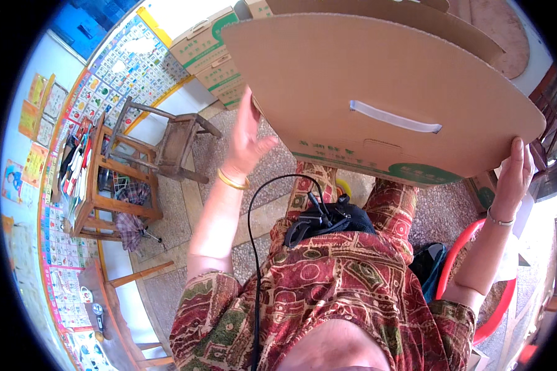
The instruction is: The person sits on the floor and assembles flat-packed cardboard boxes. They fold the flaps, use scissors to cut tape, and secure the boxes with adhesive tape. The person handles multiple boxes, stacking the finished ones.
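Note:
A large brown cardboard box [328, 80] with green print is up in front of me, tilted, its near flap facing me. The flap has a slot-shaped hand hole [395, 117] with pale light showing through. My left hand [249, 139] lies along the box's left edge, fingers partly hidden and thumb stretched apart. On the right, my right hand [515, 176] grips the lower right corner, fingertips on the edge. The box is held between both hands; its inside and far side are hidden.
Several closed cartons [213, 59] are stacked at the far left. A wooden chair [178, 145] and a wooden rack [99, 185] with papers stand left. At right is a red-rimmed round container [444, 272]. A black bag [334, 216] with a cable sits at my waist.

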A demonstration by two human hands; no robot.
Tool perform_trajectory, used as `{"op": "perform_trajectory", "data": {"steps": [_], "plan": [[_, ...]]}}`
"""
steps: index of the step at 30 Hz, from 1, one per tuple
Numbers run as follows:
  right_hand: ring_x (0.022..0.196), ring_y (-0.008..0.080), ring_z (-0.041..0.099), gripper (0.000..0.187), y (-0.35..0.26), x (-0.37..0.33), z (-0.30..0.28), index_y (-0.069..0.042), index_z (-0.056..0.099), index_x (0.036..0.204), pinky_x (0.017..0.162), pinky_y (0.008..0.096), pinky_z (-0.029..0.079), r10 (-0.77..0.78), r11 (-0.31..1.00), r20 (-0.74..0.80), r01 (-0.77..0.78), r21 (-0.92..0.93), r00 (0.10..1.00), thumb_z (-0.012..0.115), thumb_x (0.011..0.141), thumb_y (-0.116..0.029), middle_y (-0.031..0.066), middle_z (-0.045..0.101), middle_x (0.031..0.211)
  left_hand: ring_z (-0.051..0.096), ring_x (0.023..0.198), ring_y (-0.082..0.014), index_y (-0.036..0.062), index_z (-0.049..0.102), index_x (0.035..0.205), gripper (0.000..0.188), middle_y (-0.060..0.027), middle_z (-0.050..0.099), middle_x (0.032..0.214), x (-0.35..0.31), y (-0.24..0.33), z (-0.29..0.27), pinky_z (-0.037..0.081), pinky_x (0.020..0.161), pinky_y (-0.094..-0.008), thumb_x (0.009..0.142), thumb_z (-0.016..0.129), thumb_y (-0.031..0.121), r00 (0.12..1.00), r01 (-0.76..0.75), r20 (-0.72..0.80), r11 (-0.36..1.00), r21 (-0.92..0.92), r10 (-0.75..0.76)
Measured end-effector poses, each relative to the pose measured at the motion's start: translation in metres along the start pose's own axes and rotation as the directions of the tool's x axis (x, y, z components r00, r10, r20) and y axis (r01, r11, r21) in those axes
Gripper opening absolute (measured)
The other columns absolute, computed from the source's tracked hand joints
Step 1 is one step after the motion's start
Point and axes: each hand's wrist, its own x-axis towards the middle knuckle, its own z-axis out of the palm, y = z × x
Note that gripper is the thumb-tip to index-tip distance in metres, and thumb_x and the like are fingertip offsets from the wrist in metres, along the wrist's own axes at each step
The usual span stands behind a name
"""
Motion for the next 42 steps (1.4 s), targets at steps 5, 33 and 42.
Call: {"op": "perform_trajectory", "data": {"steps": [5,33,42], "plan": [[0.090,0.0065,0.054,0.031,0.017,0.004,-0.024,0.004,0.061,0.110,0.079,0.0217,0.041,0.081,0.997,0.043,-0.080,-0.011,0.996,0.053,0.096,-0.023,0.0015,0.063,0.099,0.037,0.129,-0.0246,-0.0033,0.026,0.141,0.078,-0.0156,0.042,0.136,0.032,0.021,-0.007,0.026,0.107,-0.0365,0.087,0.062,0.039,0.989,-0.118,-0.081,0.992,0.049,0.122],[0.124,0.0310,0.044,0.038,0.000,-0.050,-0.035,-0.007,0.055,0.091,0.103,0.0408,0.036,-0.563,0.688,0.432,0.689,-0.228,0.705,0.032,0.100,-0.037,0.0104,0.055,0.117,0.038,0.130,-0.0308,0.0020,0.039,0.133,0.076,-0.0251,0.029,0.144,0.002,0.026,-0.036,0.039,0.103,-0.0398,0.084,0.056,0.057,0.992,-0.123,-0.074,0.792,-0.598,0.098],[0.122,0.0379,0.043,0.035,0.004,-0.037,-0.057,-0.006,0.056,0.076,0.106,0.0486,0.031,-0.420,0.903,0.479,0.304,0.304,0.770,0.041,0.096,-0.030,0.0114,0.055,0.106,0.025,0.137,-0.0283,0.0011,0.029,0.142,0.071,-0.0210,0.030,0.146,0.070,0.054,-0.027,0.019,0.111,-0.0372,0.086,0.062,0.029,0.968,0.229,-0.102,0.973,0.007,-0.227]]}}
